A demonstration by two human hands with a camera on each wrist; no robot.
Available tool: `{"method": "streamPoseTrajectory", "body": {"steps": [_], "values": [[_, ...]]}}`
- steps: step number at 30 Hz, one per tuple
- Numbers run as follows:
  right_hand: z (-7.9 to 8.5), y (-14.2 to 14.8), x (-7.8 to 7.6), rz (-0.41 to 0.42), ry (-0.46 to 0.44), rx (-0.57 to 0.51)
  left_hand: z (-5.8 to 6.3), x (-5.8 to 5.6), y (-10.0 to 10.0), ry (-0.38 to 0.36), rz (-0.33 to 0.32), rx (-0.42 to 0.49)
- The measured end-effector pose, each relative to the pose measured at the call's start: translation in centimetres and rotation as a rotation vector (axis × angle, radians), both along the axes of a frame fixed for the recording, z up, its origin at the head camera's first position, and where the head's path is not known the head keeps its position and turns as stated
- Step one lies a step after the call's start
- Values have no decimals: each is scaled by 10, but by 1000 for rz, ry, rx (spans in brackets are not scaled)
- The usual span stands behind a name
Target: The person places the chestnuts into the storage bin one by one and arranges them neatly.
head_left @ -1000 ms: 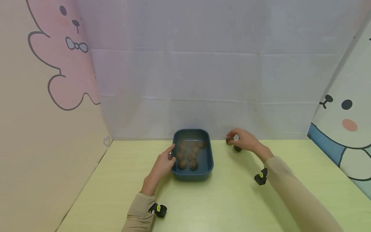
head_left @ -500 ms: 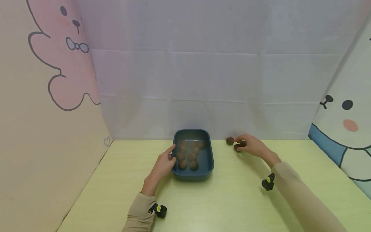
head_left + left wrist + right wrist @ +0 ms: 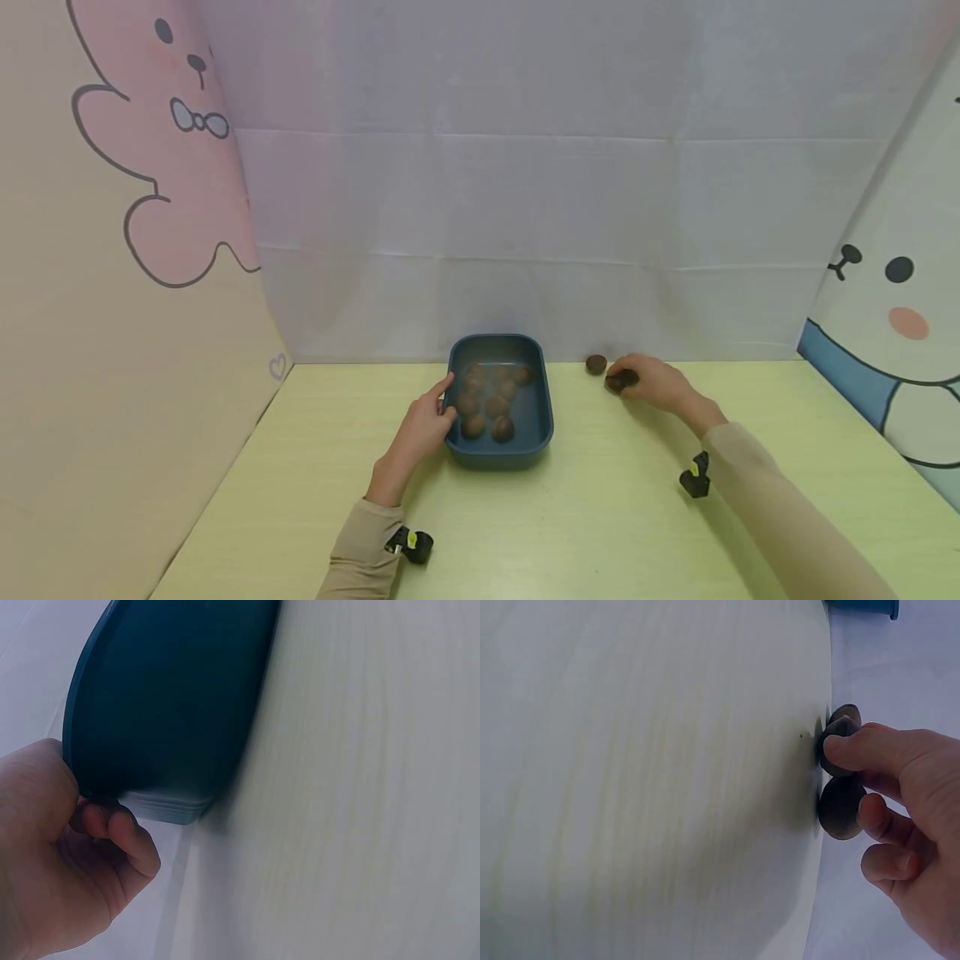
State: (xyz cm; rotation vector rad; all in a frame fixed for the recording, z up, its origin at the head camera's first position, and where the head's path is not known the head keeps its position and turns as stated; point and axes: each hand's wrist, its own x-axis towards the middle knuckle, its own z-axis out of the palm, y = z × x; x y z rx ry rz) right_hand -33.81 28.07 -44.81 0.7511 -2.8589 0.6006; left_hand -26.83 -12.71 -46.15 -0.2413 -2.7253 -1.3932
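Resting at the centre of the frame on a pale green desk, a blue tray holds several brown nuts. The left hand curls its fingers on the tray's left rim. Right of centre, the right hand pinches two dark nuts; another nut lies just beside it.
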Motion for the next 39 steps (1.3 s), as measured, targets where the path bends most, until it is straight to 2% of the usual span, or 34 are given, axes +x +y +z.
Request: {"method": "streamPoseTrajectory", "body": {"steps": [6,20,30,34,39], "values": [[4,-4,0,-18,26,38,0,0,1,-4,-4,-4],[38,-30,4,33,69,16,1,0,1,-7,10,-6],[64,-73,9,106,123,11,0,0,0,-14,4,9],[68,-93,7,126,149,40,0,0,0,-16,0,11],[68,-118,5,154,114,84,0,0,0,-18,5,6]]}}
